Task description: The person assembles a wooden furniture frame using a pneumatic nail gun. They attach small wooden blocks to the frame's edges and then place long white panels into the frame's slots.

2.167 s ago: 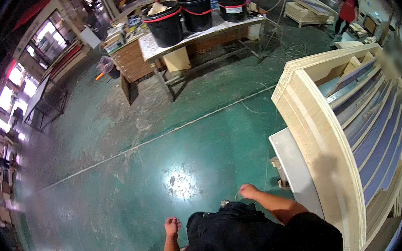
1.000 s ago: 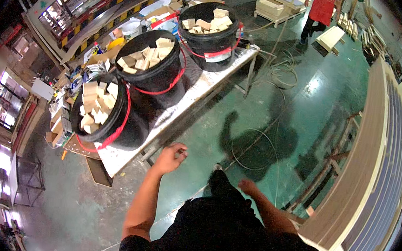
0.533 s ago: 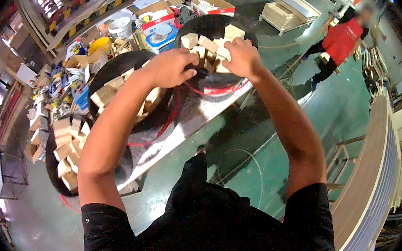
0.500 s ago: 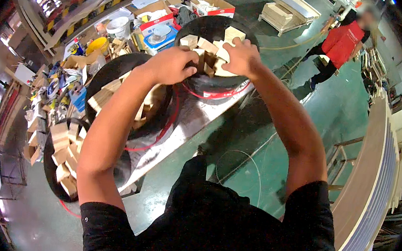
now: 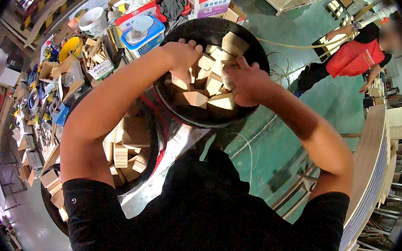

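A round black tub [image 5: 260, 39] holds a jumble of pale wooden blocks [image 5: 191, 99]. My left hand [image 5: 180, 59] reaches over the tub's left side, its fingers curled around a wooden block [image 5: 181, 82] among the pile. From the right, my right hand [image 5: 249, 83] is bent over the heap, fingers closed against a wooden block [image 5: 226, 83]; its grip is partly hidden. A larger block [image 5: 235, 43] leans at the tub's far side. Below my left forearm, a second black tub [image 5: 151, 166] contains more wooden blocks [image 5: 132, 132].
A third tub of blocks [image 5: 55, 186] stands at lower left. Cartons [image 5: 210, 3], a blue-rimmed scale [image 5: 142, 32] and a white bucket [image 5: 93, 20] crowd the bench beyond. Someone in a red vest [image 5: 355, 60] stands at right, near a hose [image 5: 298, 46]. Stacked boards [image 5: 367, 156] line the right.
My view has shifted, and the tub under my hands appears nearer. My hands have moved apart within it, and the blocks lie differently. The person in red appears farther right.
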A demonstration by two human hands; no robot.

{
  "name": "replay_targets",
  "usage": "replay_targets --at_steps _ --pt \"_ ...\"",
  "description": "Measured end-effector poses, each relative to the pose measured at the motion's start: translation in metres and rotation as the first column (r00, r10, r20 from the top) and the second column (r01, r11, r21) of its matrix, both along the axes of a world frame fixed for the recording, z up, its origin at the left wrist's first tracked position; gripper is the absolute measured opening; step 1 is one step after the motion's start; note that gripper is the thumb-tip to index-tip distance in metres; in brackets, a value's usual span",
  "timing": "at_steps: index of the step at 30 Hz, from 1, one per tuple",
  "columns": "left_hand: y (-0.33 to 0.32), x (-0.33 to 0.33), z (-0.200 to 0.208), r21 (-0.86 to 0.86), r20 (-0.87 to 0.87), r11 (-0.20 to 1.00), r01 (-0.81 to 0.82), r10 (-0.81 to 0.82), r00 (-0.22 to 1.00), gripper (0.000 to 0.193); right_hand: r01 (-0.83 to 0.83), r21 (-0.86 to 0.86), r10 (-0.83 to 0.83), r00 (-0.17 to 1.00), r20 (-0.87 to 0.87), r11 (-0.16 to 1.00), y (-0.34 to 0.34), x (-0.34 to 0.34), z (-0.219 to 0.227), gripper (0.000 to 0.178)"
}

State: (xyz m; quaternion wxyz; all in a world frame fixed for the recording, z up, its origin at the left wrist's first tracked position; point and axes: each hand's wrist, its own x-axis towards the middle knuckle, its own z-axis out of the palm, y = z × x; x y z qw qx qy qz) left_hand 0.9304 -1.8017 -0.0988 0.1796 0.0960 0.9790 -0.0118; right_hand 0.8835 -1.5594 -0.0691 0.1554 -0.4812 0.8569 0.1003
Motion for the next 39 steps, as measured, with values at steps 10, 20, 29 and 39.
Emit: replay_targets --at_steps 10,20,29,39 --pt "0.019 -0.033 -0.020 -0.218 0.151 0.974 -0.056 0.090 0.984 0.056 -0.096 -0.235 0.098 0.995 -0.006 0.967 0.018 0.006 -0.024 0.061" --pt "0.023 0.024 -0.014 0.002 -0.223 0.982 -0.187 0.183 0.958 0.062 0.294 -0.928 0.370 0.855 0.363 0.231 0.127 -0.034 0.034 0.073" --pt "0.027 0.039 0.009 0.155 -0.372 0.973 -0.169 0.216 0.903 0.061 0.973 -0.215 0.426 0.161 0.890 0.082 0.251 -0.023 -0.094 0.081" --pt "0.118 0.027 0.131 0.553 -0.471 0.742 0.379 -0.098 0.877 0.050 0.942 0.273 0.633 -0.093 0.769 -0.193 0.314 0.181 -0.198 0.073"
